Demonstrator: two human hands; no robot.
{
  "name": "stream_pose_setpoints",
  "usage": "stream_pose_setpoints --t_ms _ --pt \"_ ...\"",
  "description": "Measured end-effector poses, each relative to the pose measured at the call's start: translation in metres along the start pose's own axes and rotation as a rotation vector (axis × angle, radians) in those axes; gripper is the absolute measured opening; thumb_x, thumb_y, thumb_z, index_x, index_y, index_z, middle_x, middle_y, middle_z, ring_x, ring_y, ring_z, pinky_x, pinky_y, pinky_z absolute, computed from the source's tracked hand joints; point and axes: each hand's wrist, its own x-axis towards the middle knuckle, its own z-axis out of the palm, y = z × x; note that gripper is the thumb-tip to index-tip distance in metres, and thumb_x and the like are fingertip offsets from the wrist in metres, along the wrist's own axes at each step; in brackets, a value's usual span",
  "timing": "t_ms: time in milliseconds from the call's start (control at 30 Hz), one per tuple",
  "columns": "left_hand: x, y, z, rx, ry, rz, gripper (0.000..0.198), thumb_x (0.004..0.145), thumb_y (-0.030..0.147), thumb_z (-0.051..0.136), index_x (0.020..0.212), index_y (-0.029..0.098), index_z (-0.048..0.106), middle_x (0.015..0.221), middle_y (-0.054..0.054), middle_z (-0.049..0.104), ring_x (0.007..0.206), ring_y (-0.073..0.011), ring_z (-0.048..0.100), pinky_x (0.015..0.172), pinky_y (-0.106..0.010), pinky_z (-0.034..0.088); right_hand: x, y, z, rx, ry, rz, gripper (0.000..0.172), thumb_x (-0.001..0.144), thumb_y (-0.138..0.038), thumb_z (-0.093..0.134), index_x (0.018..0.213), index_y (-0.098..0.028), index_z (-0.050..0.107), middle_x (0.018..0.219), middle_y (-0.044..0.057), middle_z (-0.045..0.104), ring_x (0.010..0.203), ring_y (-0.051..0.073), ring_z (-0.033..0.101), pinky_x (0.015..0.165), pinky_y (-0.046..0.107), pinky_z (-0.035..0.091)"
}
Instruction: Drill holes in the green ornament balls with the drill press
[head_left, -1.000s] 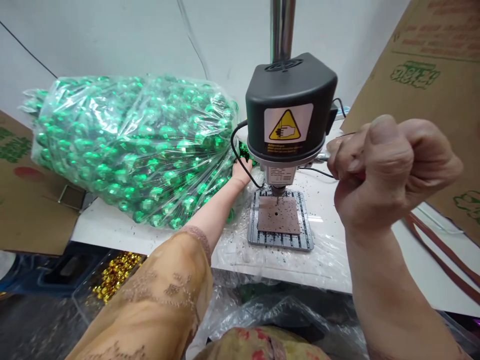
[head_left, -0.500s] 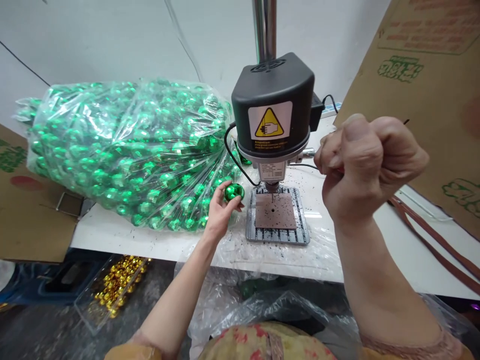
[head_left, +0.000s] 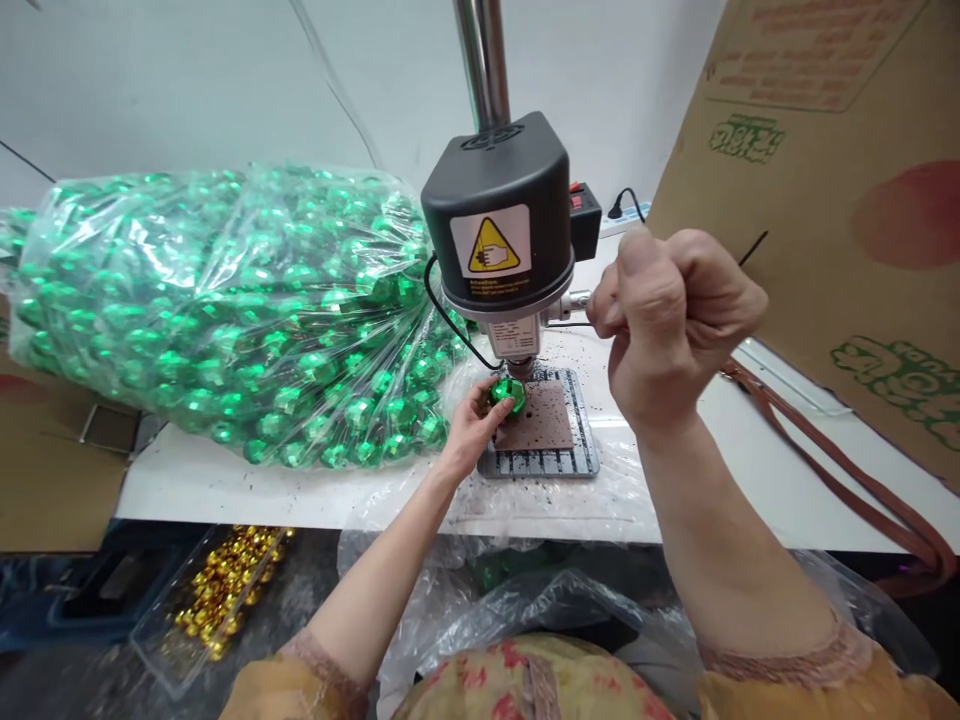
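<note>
My left hand (head_left: pixel 474 425) pinches a shiny green faceted ball (head_left: pixel 508 396), over the left part of the drill press base (head_left: pixel 585 455). The ball is just below and left of the chuck (head_left: pixel 521 368); whether they touch I cannot tell. A brown square pad (head_left: pixel 544 425) with a dark hole lies on the base. My right hand (head_left: pixel 671 320) is raised, closed in a fist round the feed handle at the right of the black drill press (head_left: pixel 495 210). A metal hub (head_left: pixel 574 303) shows beside the fingers, but the fist hides the grip.
A big clear bag of green balls (head_left: pixel 225 310) lies to the left on the white table (head_left: pixel 247 495). Cardboard boxes (head_left: pixel 840 330) stand on both sides. A brown strap (head_left: pixel 847 475) is at the right. Gold balls (head_left: pixel 225 590) fill a clear bin below. Dark shavings are scattered round the base.
My left hand has carried the green ball rightward, from beside the base to near the chuck. My right hand stays closed on the handle. The whole view has shifted a little.
</note>
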Motion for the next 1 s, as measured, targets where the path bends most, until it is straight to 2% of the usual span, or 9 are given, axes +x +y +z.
stream_pose_setpoints --t_ms 167,267,433,500,567,667,833,1000 --pt "0.002 -0.004 0.001 0.057 -0.039 0.079 0.063 0.073 0.057 0.085 0.122 0.020 0.067 0.109 -0.008 0.074 0.091 -0.0187 0.068 0.078 -0.030 0.055 -0.001 0.001 0.000 -0.048 -0.004 0.022 0.054 0.092 -0.051 0.062 0.058 -0.024 0.030 0.048 -0.004 0.032 0.044 0.013 0.032 0.047 0.035 0.029" --pt "0.003 -0.005 0.002 0.166 -0.062 0.104 0.061 0.076 0.053 0.084 0.125 0.020 0.068 0.095 -0.005 0.073 0.081 -0.0176 0.066 0.072 -0.029 0.054 0.000 0.000 0.000 -0.024 -0.007 0.017 0.054 0.091 -0.052 0.063 0.057 -0.025 0.031 0.048 -0.004 0.032 0.043 0.014 0.031 0.047 0.036 0.029" --pt "-0.002 -0.001 0.006 0.367 -0.037 0.137 0.057 0.078 0.049 0.083 0.125 0.019 0.070 0.075 0.001 0.063 0.062 -0.0126 0.052 0.057 -0.025 0.044 0.001 0.000 0.000 -0.018 -0.003 0.003 0.057 0.090 -0.053 0.064 0.057 -0.024 0.028 0.048 -0.004 0.029 0.043 0.013 0.031 0.047 0.036 0.028" --pt "-0.005 0.000 0.009 0.441 -0.013 0.173 0.054 0.078 0.047 0.083 0.124 0.020 0.071 0.078 -0.001 0.065 0.067 -0.0149 0.055 0.062 -0.027 0.047 0.001 0.000 0.000 0.005 -0.008 -0.012 0.056 0.091 -0.048 0.064 0.057 -0.023 0.028 0.048 -0.004 0.030 0.043 0.012 0.031 0.047 0.036 0.028" --pt "-0.009 0.000 0.013 0.522 0.023 0.239 0.052 0.077 0.042 0.086 0.123 0.022 0.072 0.091 -0.004 0.069 0.084 -0.0204 0.062 0.075 -0.032 0.053 0.001 0.001 0.000 0.023 -0.011 -0.014 0.053 0.092 -0.044 0.064 0.058 -0.024 0.029 0.049 -0.005 0.030 0.043 0.012 0.030 0.048 0.036 0.028" --pt "-0.012 -0.003 0.019 0.585 0.059 0.307 0.054 0.075 0.037 0.088 0.125 0.024 0.071 0.109 -0.008 0.069 0.107 -0.0272 0.063 0.093 -0.040 0.054 -0.001 0.001 -0.001 -0.013 0.003 0.018 0.051 0.091 -0.046 0.064 0.059 -0.025 0.030 0.051 -0.004 0.029 0.044 0.014 0.032 0.049 0.037 0.031" --pt "-0.014 -0.007 0.021 0.583 0.067 0.306 0.056 0.076 0.035 0.087 0.128 0.024 0.069 0.112 -0.009 0.067 0.110 -0.0280 0.063 0.097 -0.043 0.054 -0.004 0.002 -0.003 -0.070 -0.012 0.019 0.055 0.092 -0.050 0.061 0.060 -0.024 0.026 0.050 -0.004 0.030 0.044 0.013 0.031 0.046 0.036 0.029" --pt "-0.015 -0.008 0.021 0.587 0.072 0.303 0.056 0.076 0.033 0.087 0.127 0.024 0.068 0.114 -0.010 0.065 0.112 -0.0285 0.063 0.099 -0.043 0.053 -0.010 0.006 -0.004 -0.018 -0.015 -0.094 0.056 0.094 -0.041 0.061 0.060 -0.021 0.022 0.050 -0.005 0.027 0.045 0.008 0.028 0.047 0.032 0.026"
